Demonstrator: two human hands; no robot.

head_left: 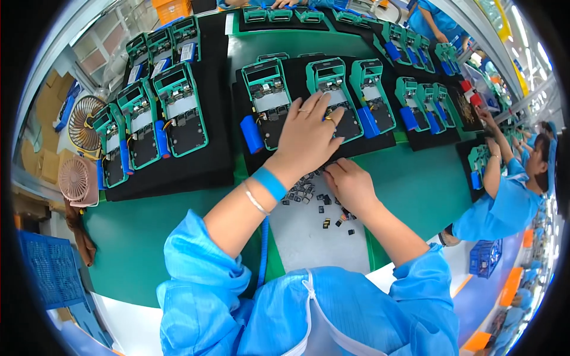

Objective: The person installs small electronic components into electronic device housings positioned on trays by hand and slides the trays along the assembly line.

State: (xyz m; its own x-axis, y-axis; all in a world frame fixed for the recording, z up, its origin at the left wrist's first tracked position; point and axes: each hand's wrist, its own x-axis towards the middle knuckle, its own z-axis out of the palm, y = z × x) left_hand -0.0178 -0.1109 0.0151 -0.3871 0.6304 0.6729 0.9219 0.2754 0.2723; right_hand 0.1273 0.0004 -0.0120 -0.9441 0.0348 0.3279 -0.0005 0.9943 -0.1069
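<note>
In the middle of a black mat, a green device housing [328, 72] lies with its circuit board exposed. My left hand [306, 130] reaches over it with fingers stretched and spread, the tips at its board; what lies under the palm is hidden. Similar open housings lie on either side, one on the left [266, 89] and one on the right [373, 89], with blue battery packs [252, 134] beside them. My right hand [353, 185] is closed, fingertips together beside a scatter of small black memory cards [304, 191]. Whatever those fingertips pinch is not visible.
The cards lie on a grey strip [309, 246] across the green table [142, 243]. More housings [178, 107] rest on black mats at left, behind and right. Two small fans [86, 121] stand at the left edge. A co-worker in blue [499, 196] sits at the right.
</note>
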